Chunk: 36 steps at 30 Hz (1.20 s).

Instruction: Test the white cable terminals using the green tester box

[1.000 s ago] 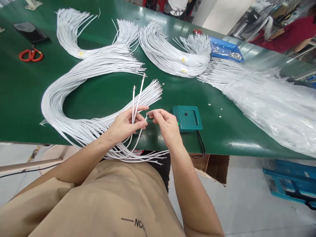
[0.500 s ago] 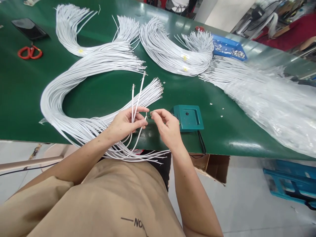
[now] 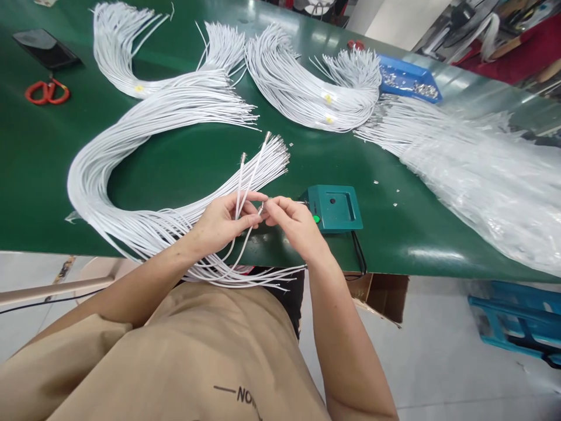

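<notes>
My left hand (image 3: 228,219) is closed on a few white cables (image 3: 243,181). Two of them rise upward between its fingers, with metallic tips. Another cable points its stripped end at the gap between my hands. There my right hand (image 3: 293,219) pinches with thumb and forefinger, right at that bare wire end. Its fingertips hide most of the end, so any small part in them cannot be made out. Just right of this hand sits a small green machine (image 3: 337,207) with a green button and a thin metal shaft pointing toward my fingers.
A curved bundle of white cables (image 3: 92,169) lies at left, more bundles (image 3: 298,88) behind. Red-handled scissors (image 3: 47,92) and a phone (image 3: 46,48) are far left. A blue tray (image 3: 407,79) holds small metal parts. Plastic-wrapped cables (image 3: 486,181) cover the right.
My right hand has moved slightly left, and its fingertips now meet the cable end that was just apart from them. The two upright cables tilt more to the right. The machine's green button has come into sight.
</notes>
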### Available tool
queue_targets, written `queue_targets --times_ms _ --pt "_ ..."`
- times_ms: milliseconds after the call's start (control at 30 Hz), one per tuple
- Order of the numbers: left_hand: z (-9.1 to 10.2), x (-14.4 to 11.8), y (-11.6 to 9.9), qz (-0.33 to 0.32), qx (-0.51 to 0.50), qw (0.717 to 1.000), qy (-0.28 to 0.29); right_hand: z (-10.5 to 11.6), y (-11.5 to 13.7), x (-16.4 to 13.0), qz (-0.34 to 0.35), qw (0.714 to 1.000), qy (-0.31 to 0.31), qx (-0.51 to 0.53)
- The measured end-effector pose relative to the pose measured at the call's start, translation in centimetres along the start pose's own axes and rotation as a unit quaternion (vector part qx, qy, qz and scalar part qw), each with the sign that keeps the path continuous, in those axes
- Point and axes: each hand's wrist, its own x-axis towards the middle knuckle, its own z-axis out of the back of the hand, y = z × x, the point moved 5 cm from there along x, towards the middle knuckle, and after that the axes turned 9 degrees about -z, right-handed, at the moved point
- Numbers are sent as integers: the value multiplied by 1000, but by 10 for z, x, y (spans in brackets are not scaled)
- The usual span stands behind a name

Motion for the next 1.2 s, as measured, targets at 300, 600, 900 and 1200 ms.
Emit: queue_targets --times_ms 300,600,900,1200 --pt "-2 6 15 134 -118 984 -15 -2 -2 -1 137 943 -130 -273" --pt "-5 25 36 110 -43 993 -28 28 -7 18 142 841 -148 -501" --pt "-6 34 44 115 33 992 -34 37 -8 27 105 853 -91 -504" --pt "-5 37 53 119 100 987 -50 37 -11 31 98 847 -106 -512"
